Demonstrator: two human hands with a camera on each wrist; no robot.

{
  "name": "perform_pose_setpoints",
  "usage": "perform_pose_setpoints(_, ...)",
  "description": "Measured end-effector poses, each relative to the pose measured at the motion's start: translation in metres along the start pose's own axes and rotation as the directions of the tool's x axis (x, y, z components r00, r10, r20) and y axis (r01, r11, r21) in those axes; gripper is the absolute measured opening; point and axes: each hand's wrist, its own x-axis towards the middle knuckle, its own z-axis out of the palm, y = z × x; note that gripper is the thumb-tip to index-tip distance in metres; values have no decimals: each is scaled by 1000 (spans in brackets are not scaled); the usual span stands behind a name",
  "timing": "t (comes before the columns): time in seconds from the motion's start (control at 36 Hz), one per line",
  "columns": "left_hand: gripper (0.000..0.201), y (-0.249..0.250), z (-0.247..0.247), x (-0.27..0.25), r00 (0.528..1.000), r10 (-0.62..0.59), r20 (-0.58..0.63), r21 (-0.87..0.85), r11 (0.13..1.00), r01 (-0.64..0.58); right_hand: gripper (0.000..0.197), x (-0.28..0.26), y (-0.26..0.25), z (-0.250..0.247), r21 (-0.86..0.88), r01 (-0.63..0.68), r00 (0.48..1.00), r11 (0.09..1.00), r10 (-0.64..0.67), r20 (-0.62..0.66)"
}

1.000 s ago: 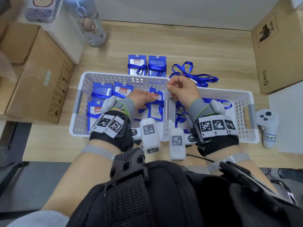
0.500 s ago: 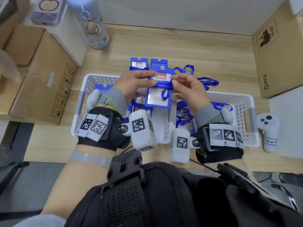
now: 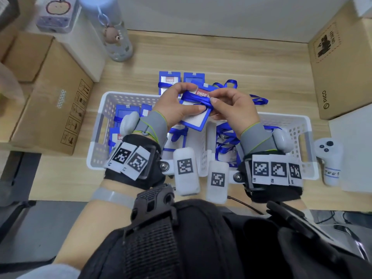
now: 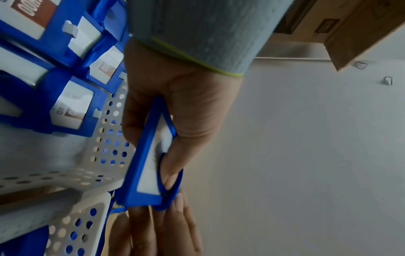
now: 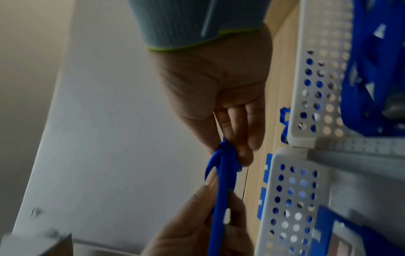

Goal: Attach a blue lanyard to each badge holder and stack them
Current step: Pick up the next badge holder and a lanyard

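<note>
Both hands hold one blue badge holder tilted above the two white baskets. A blue lanyard is wrapped across its upper part. My left hand grips the holder's left side, thumb on its face, as the left wrist view confirms with the badge holder under the thumb. My right hand pinches the lanyard's bunched end at the holder's right edge; the right wrist view has the lanyard between thumb and fingers. Two wrapped badge holders lie side by side on the table behind.
The left basket holds several badge holders; the right basket holds several loose lanyards. More lanyards lie on the table behind. Cardboard boxes stand at left and right; a bottle far left, a white controller right.
My left hand lifted a lanyard-wrapped badge holder out of the left basket. My right hand left the basket rim and joined it, and now pinches the lanyard. The holder has tilted.
</note>
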Motion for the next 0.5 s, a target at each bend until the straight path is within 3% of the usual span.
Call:
perform_pose_setpoints(0.08,41,-3,0,4,995,88,-55,84,993,-83,8,1,2,-2,-168,28,1000,985,-29,-5)
perform_pose_setpoints(0.31,42,-2,0,5,961,276,31,186,943,-277,25,0,2,-12,-198,54,999,979,-54,6)
perform_pose_setpoints(0.42,51,-2,0,6,967,253,-6,235,941,-244,26,0,0,-12,-187,66,998,980,-65,13)
perform_pose_setpoints(0.5,50,-1,1,7,982,178,-61,216,963,-161,27,0,-3,-10,-74,73,997,995,-72,24)
